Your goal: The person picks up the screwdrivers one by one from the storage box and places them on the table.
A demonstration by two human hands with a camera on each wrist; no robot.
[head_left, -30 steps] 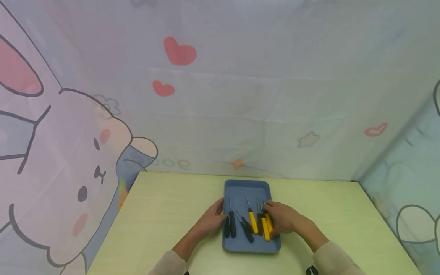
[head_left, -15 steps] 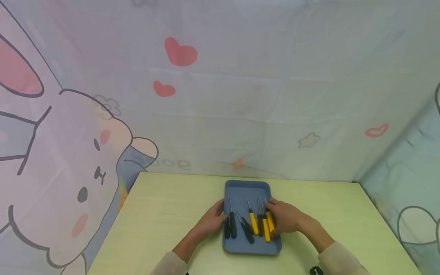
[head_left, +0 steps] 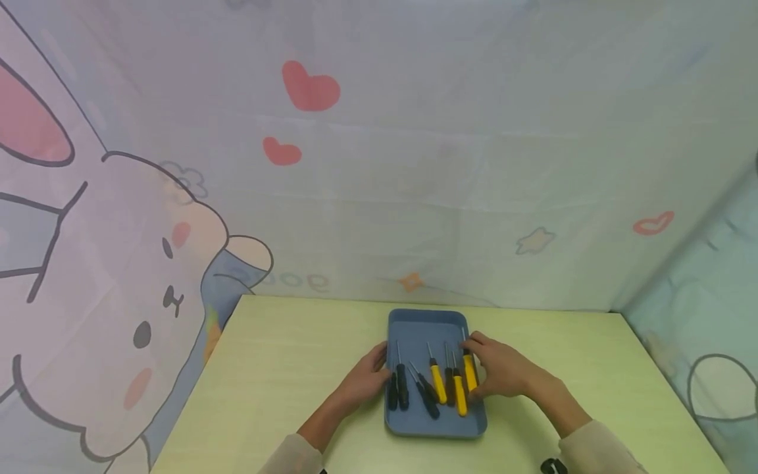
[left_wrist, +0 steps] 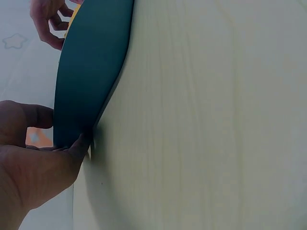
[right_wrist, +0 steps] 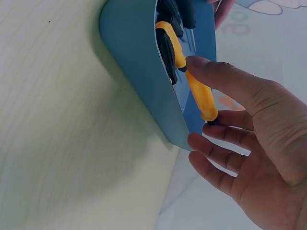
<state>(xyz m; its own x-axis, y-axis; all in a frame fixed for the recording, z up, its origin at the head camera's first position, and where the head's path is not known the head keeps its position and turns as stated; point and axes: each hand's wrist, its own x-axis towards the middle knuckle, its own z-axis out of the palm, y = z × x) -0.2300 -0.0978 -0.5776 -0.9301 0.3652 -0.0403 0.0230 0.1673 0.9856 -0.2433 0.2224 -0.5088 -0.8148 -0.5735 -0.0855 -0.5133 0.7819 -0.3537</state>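
A blue-grey tray (head_left: 420,329) lies on the table with several screwdrivers in it, some with black handles and some with yellow. On its left side my left hand (head_left: 361,382) grips the wall; the left wrist view has the thumb and fingers of that hand (left_wrist: 41,167) about the tray's end (left_wrist: 91,67). At the right rim my right hand (head_left: 503,368) pinches a yellow-handled screwdriver (head_left: 470,372). In the right wrist view the thumb rests on one end of this yellow handle (right_wrist: 201,98), with fingertips by its black collar. Its shaft is mostly hidden there.
Beside the held one lie another yellow-handled screwdriver (head_left: 459,396) and a black-handled one (head_left: 449,388). More black-handled screwdrivers (head_left: 403,388) lie at the tray's left. The pale wooden table (head_left: 296,342) meets a printed cloth backdrop (head_left: 379,197) behind.
My right hand has shifted slightly right and away from me, and the yellow-handled screwdriver has moved with it towards the tray's right rim. The left hand and tray have barely moved.
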